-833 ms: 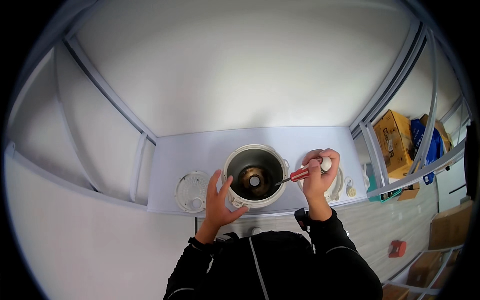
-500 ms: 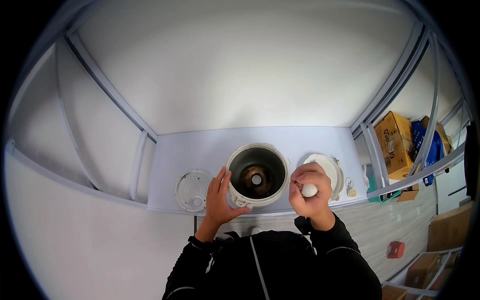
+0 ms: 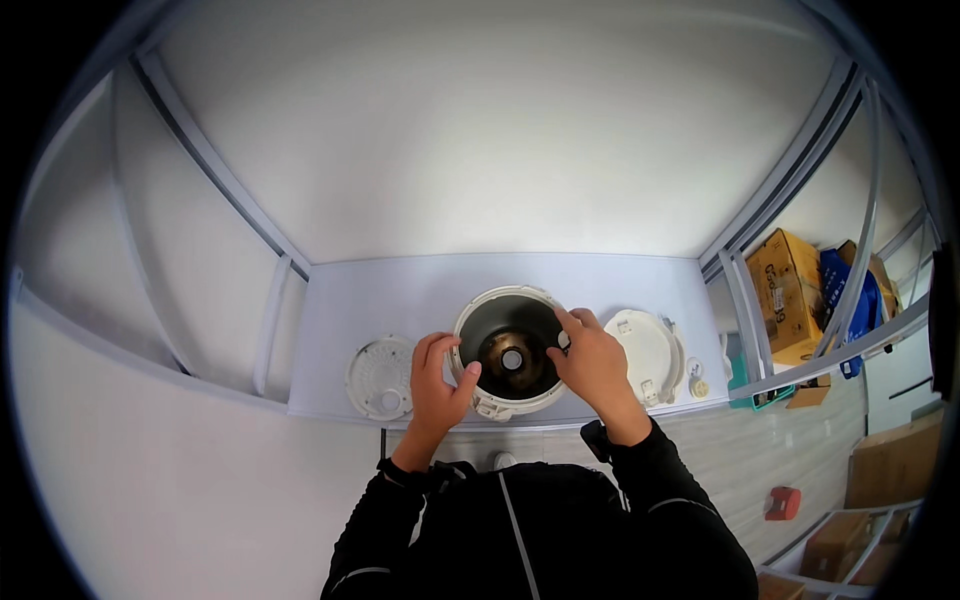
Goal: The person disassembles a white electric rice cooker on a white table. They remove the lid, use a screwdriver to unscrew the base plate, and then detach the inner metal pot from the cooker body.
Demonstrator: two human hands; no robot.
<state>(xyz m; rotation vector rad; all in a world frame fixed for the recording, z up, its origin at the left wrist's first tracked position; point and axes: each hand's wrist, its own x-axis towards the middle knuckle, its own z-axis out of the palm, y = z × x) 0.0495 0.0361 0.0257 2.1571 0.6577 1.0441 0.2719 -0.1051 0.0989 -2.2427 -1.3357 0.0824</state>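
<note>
The open body of a rice cooker (image 3: 512,383) stands upright at the table's front edge, its white rim around a grey wall and a brown-stained bottom with a round metal button. My left hand (image 3: 436,385) is closed on the left rim, its thumb reaching over the inner side. Across from it, my right hand (image 3: 590,362) grips the right rim, thumb inward. A small white piece (image 3: 564,340) shows between its thumb and index finger; I cannot tell what it is. Left of the cooker lies a round white perforated cover (image 3: 378,374); to its right, a white lid (image 3: 648,352).
Small white parts (image 3: 698,380) lie at the right end of the pale table (image 3: 400,290). Metal frame posts (image 3: 283,325) rise at both ends. Beyond the right end are a cardboard box (image 3: 785,290), a blue bag (image 3: 845,300) and a teal crate (image 3: 765,398). A red stool (image 3: 783,503) stands on the floor.
My right hand has moved left from beside the lid to the cooker's right rim; the white-ended handle it held upright no longer shows clearly. My left thumb has moved up over the left rim.
</note>
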